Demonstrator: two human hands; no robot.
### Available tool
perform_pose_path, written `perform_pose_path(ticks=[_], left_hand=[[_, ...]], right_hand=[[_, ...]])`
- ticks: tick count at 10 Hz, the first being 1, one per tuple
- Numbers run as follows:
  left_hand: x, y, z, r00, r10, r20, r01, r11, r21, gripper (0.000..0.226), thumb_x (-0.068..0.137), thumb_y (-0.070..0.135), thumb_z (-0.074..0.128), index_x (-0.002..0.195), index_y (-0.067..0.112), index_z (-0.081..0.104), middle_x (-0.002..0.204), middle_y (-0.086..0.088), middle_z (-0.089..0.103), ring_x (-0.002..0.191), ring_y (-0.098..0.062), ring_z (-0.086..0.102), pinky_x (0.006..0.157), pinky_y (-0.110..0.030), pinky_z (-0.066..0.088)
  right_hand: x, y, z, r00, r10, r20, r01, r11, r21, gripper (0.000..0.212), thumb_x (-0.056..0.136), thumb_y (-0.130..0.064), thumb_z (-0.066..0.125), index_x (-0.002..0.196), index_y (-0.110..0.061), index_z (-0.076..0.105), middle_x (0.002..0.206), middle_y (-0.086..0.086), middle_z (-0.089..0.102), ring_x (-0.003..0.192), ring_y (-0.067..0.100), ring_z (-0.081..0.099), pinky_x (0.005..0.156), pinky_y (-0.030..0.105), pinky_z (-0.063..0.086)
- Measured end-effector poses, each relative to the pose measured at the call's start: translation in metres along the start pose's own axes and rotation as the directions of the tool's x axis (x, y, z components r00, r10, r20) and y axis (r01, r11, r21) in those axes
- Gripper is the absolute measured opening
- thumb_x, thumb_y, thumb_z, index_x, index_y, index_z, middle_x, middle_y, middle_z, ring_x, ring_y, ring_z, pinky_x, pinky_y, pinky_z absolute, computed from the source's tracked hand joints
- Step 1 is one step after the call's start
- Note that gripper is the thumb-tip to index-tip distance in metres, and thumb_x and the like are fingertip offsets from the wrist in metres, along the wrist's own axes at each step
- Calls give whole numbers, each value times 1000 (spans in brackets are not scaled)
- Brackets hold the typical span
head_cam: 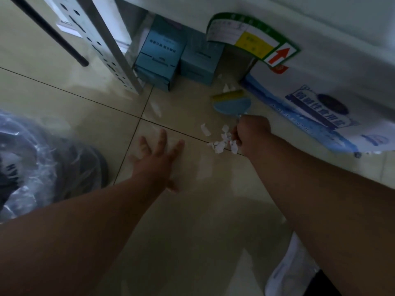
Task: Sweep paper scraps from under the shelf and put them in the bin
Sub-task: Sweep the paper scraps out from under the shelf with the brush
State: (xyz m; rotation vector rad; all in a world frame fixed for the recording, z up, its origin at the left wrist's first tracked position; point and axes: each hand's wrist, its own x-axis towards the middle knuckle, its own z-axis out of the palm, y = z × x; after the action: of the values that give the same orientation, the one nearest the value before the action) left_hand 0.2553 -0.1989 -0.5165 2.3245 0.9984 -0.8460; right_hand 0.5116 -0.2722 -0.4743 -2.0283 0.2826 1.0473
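Observation:
My right hand (pixel 251 133) grips the handle of a small blue brush (pixel 232 104) with a yellow bristle edge, which reaches in under the shelf (pixel 277 18). White paper scraps (pixel 221 142) lie in a loose pile on the tiled floor just left of that hand. Two more scraps (pixel 226 87) sit beyond the brush head. My left hand (pixel 158 159) hovers flat over the floor with fingers spread, holding nothing. The bin (pixel 42 159), lined with a clear plastic bag, stands at the left edge.
Two light blue cartons (pixel 159 58) stand under the shelf beside a perforated metal upright (pixel 102 45). A large white sack with blue print (pixel 320 99) lies at the right. A dark thin leg (pixel 62 41) crosses the upper left. A white shoe (pixel 286 272) shows at bottom right.

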Motion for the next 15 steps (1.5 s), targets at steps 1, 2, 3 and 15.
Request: perform_pose_path(ticks=[1, 2, 3, 15], left_hand=[[-1, 0, -1, 1000, 7, 1, -7, 1000, -1, 154, 54, 61, 97, 149, 66, -24, 165, 7, -43, 150, -57, -28, 106, -90, 19], [-3, 1, -3, 1000, 5, 3, -5, 1000, -2, 154, 55, 59, 97, 151, 65, -23, 164, 6, -44, 149, -56, -29, 107, -90, 18], [-4, 2, -4, 1000, 12, -2, -12, 1000, 5, 153, 56, 60, 97, 151, 64, -23, 165, 6, -43, 149, -57, -28, 107, -89, 19], [0, 1, -1, 1000, -9, -20, 9, 1000, -8, 158, 48, 60, 99, 148, 69, -23, 165, 8, -42, 150, -57, -27, 103, -92, 14]], right_hand=[[-8, 23, -10, 995, 8, -100, -41, 942, -332, 33, 98, -26, 55, 127, -11, 58, 131, 10, 63, 102, 16, 66, 80, 26, 51], [-33, 43, -29, 975, 71, -212, -11, 963, 271, 11, 89, -23, 56, 91, -25, 67, 114, 11, 69, 64, 5, 64, 56, 13, 44], [-32, 37, -34, 979, -15, -203, 36, 994, 100, 8, 90, -21, 58, 90, -18, 65, 106, 10, 71, 87, 23, 73, 53, 13, 39], [-34, 22, -10, 973, -200, 116, 226, 926, -301, 16, 86, -30, 59, 71, -26, 62, 103, 17, 73, 88, 32, 72, 77, 41, 61]])
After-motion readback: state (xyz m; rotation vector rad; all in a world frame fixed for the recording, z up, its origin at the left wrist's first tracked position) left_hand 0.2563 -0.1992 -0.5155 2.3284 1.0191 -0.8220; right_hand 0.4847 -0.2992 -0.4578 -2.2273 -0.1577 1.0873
